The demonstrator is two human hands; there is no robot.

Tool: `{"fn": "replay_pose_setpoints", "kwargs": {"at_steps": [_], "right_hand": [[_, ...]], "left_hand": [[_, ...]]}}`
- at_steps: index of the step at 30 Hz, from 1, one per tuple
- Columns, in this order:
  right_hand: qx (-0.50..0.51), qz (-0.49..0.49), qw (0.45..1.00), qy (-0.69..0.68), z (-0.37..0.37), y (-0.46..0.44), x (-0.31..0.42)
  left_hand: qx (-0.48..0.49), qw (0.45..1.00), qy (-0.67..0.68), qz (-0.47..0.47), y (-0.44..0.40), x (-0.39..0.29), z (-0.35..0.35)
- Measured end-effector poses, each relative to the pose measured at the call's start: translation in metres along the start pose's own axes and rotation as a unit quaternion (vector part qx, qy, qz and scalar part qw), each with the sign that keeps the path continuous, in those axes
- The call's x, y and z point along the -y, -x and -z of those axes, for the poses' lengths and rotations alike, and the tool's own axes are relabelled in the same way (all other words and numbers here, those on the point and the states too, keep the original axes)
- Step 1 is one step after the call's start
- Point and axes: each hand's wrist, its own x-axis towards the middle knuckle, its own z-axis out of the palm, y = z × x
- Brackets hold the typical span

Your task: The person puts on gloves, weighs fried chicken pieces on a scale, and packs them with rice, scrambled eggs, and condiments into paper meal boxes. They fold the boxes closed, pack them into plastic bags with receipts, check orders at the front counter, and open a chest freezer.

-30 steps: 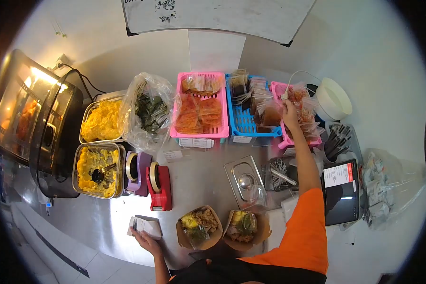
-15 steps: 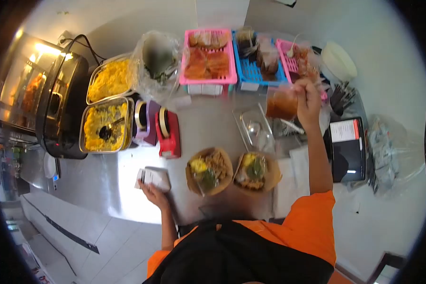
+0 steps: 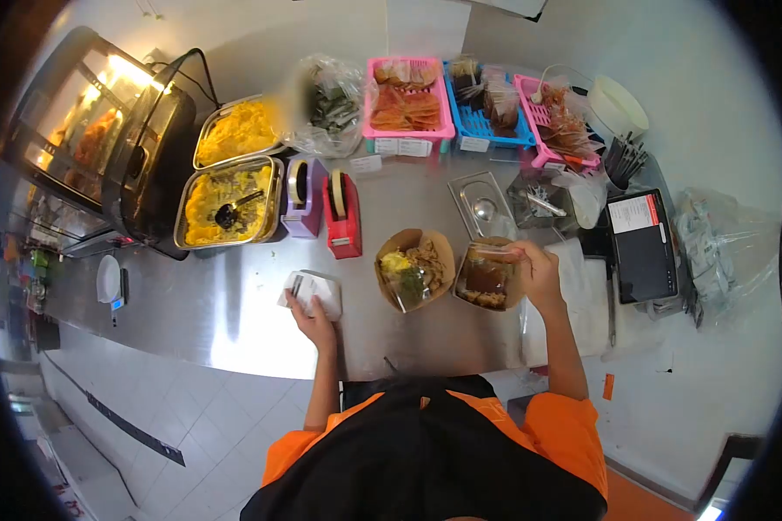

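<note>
My right hand pinches a small clear sachet of red-brown sauce by its top edge. The sachet hangs over the right-hand cardboard food box and covers much of the food in it. Just left of that stands a second open cardboard food box, filled with brown chopped food, yellow egg and a clear packet with green contents. My left hand has its fingers round the near edge of a small white printed box, which lies on the steel counter.
Two trays of yellow food, one with a black spoon, stand beside a lit warming cabinet. Purple and red tape dispensers are close by. Pink and blue baskets of sachets line the back. A tablet stands at right.
My right hand has brought the sauce sachet from near the baskets down over the right food box. My left hand stays at the white box. The camera view has shifted.
</note>
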Motion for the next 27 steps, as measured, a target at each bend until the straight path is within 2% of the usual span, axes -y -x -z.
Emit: {"fn": "replay_pose_setpoints", "kwargs": {"at_steps": [4, 7, 9, 11, 12, 13, 14, 15, 16, 18, 19, 20, 22, 23, 24, 26, 27], "right_hand": [[-0.018, -0.048, 0.988, -0.146, -0.023, -0.019, 0.041], [0.026, -0.227, 0.939, -0.258, -0.049, -0.033, 0.057], [-0.017, -0.085, 0.994, -0.072, -0.081, -0.027, 0.035], [-0.036, -0.054, 0.997, -0.042, -0.084, -0.022, 0.069], [-0.004, -0.116, 0.981, -0.158, -0.093, -0.013, 0.078], [-0.004, -0.117, 0.968, -0.222, -0.096, -0.005, 0.099], [0.044, -0.166, 0.928, -0.331, -0.094, 0.005, 0.124], [0.108, -0.157, 0.913, -0.361, -0.094, 0.016, 0.133], [0.077, -0.148, 0.897, -0.409, -0.097, 0.026, 0.139], [0.016, -0.127, 0.856, -0.501, -0.103, 0.044, 0.148], [-0.028, -0.118, 0.874, -0.471, -0.097, 0.053, 0.141], [-0.094, -0.156, 0.874, -0.451, -0.089, 0.062, 0.136], [-0.223, -0.228, 0.856, -0.406, -0.071, 0.081, 0.123], [-0.26, -0.225, 0.868, -0.359, -0.061, 0.098, 0.107], [-0.295, -0.221, 0.877, -0.309, -0.053, 0.117, 0.088], [-0.411, -0.255, 0.821, -0.303, -0.039, 0.143, 0.065], [-0.423, -0.267, 0.8, -0.33, -0.033, 0.155, 0.056]], "left_hand": [[0.036, 0.998, 0.04, 0.034, 0.0, -0.005, 0.008], [0.086, 0.992, 0.082, 0.045, -0.002, -0.001, 0.021], [0.135, 0.984, 0.106, 0.057, 0.001, -0.009, 0.033], [0.189, 0.974, 0.115, 0.049, -0.002, -0.033, 0.045], [0.217, 0.966, 0.134, 0.049, -0.004, -0.061, 0.049], [0.25, 0.953, 0.161, 0.062, -0.005, -0.089, 0.052], [0.282, 0.938, 0.186, 0.076, -0.005, -0.111, 0.053], [0.322, 0.924, 0.194, 0.073, -0.004, -0.12, 0.051], [0.36, 0.909, 0.2, 0.071, -0.002, -0.13, 0.049], [0.467, 0.864, 0.181, -0.046, -0.002, -0.151, 0.04], [0.527, 0.832, 0.163, -0.061, -0.005, -0.166, 0.035], [0.582, 0.796, 0.145, -0.076, -0.008, -0.18, 0.025], [0.627, 0.745, 0.118, -0.193, -0.014, -0.197, -0.005], [0.645, 0.715, 0.105, -0.25, -0.017, -0.205, -0.021], [0.656, 0.7, 0.083, -0.268, -0.019, -0.207, -0.04], [0.589, 0.735, -0.004, -0.335, -0.018, -0.201, -0.085], [0.559, 0.748, -0.043, -0.355, -0.018, -0.204, -0.105]]}}
